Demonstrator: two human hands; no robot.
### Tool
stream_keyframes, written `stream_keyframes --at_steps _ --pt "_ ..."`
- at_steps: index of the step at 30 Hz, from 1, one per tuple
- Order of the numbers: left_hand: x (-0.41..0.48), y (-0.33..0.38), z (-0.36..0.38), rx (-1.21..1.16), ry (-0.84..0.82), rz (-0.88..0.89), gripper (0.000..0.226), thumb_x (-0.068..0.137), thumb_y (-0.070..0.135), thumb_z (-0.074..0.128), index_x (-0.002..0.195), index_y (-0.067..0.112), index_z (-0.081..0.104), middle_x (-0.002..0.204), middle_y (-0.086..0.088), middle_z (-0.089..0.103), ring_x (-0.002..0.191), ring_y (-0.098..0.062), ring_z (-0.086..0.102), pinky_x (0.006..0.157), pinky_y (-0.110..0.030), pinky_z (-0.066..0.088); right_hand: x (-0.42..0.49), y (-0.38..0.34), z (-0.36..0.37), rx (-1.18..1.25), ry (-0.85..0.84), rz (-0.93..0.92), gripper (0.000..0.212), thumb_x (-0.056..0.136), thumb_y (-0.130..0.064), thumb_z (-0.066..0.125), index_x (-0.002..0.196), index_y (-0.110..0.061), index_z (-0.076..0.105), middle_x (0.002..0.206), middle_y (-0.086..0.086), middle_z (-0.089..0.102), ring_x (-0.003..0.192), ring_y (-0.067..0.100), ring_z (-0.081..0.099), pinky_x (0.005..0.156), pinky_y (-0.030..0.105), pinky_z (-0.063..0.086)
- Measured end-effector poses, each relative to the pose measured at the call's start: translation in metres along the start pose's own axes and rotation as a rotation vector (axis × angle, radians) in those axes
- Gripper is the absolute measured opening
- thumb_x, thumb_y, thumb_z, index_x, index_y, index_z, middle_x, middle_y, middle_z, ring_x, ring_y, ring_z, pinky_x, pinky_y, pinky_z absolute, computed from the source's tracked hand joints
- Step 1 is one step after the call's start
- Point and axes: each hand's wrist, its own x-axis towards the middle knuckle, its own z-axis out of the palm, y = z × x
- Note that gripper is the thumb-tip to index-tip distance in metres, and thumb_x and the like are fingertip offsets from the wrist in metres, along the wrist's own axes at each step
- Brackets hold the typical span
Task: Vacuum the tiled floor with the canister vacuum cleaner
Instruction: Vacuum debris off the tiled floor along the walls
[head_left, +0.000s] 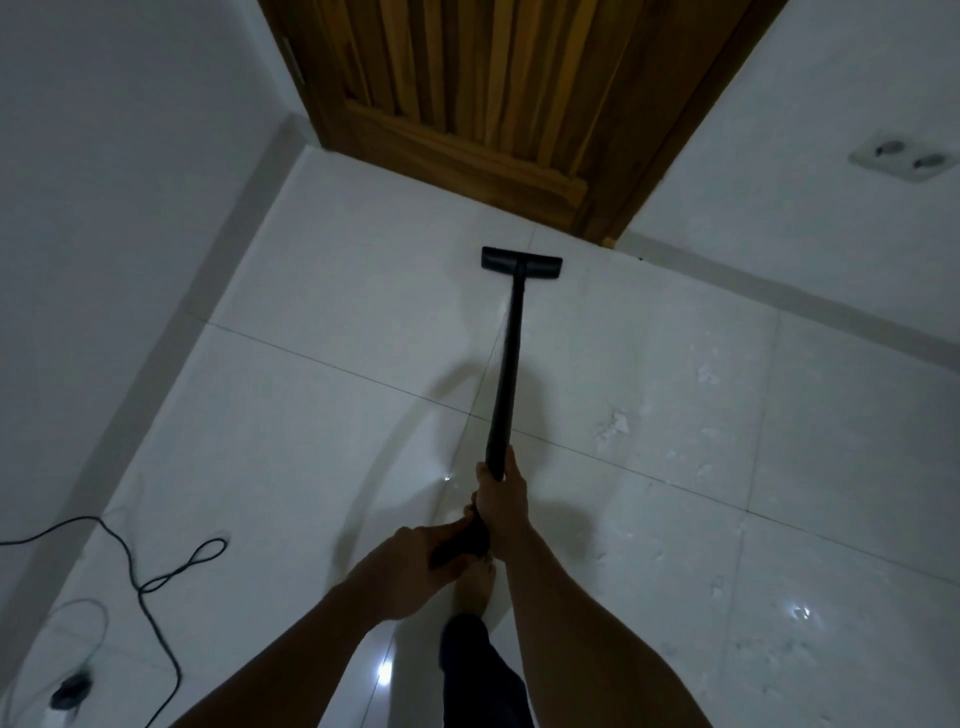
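A black vacuum wand (509, 364) runs from my hands out to a flat black floor head (521, 259), which rests on the glossy white tiled floor (322, 415) just in front of a wooden door. My right hand (500, 499) grips the wand's near end. Just behind it, my left hand (421, 564) is closed around the black handle. The canister itself is out of view. White specks and crumbs (613, 423) lie scattered on the tiles to the right of the wand.
A wooden door (483, 98) stands ahead, white walls on both sides, with a double wall socket (904, 158) on the right. A black power cord (156, 582) loops over the floor at lower left toward a plug (70, 691). My bare foot (472, 587) stands below my hands.
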Motion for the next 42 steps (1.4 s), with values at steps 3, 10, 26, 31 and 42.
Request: stream_keyframes --at_steps 3,10,26,31,42 --pt "0.012 -0.004 0.006 0.031 0.01 0.009 0.046 0.097 0.058 0.051 0.14 0.059 0.036 0.098 0.003 0.076 0.067 -0.009 0.071 0.069 -0.026 0.06 0.003 -0.007 -0.008 0.079 0.03 0.015 0.062 0.096 -0.03 0.061 0.152 -0.043 0.039 0.079 0.0 0.059 0.05 0.016 0.056 0.061 0.038 0.054" --pt "0.059 0.025 0.001 0.04 0.052 0.051 0.047 0.081 0.085 0.038 0.124 0.083 0.019 0.102 0.003 0.076 0.075 -0.011 0.072 0.081 -0.034 0.061 0.04 -0.05 -0.035 0.166 0.086 0.005 0.059 0.101 -0.02 0.058 0.153 -0.041 0.038 0.064 0.003 0.049 0.046 0.016 0.049 0.057 0.035 0.05" --pt "0.016 0.045 0.048 0.212 -0.021 -0.008 0.054 0.101 0.046 0.048 0.152 0.047 0.029 0.085 0.015 0.066 0.052 0.013 0.056 0.052 -0.006 0.041 -0.003 0.003 -0.075 0.035 0.172 -0.067 0.064 0.101 -0.029 0.058 0.157 -0.041 0.031 0.088 0.01 0.067 0.058 0.021 0.062 0.067 0.052 0.064" --pt "-0.052 0.029 0.078 0.308 -0.044 0.007 0.049 0.101 0.05 0.045 0.149 0.043 0.037 0.096 0.009 0.07 0.059 0.003 0.058 0.061 -0.014 0.049 -0.069 0.047 -0.075 0.087 0.174 -0.135 0.063 0.102 -0.026 0.058 0.158 -0.039 0.031 0.1 0.012 0.065 0.056 0.018 0.06 0.058 0.036 0.058" --pt "-0.236 -0.021 0.167 0.341 -0.029 0.139 0.051 0.101 0.046 0.05 0.15 0.043 0.035 0.082 0.019 0.06 0.057 0.011 0.056 0.057 -0.007 0.043 -0.239 0.176 -0.079 0.198 0.219 -0.203 0.06 0.103 -0.026 0.058 0.15 -0.051 0.032 0.095 0.012 0.062 0.054 0.018 0.057 0.053 0.029 0.054"
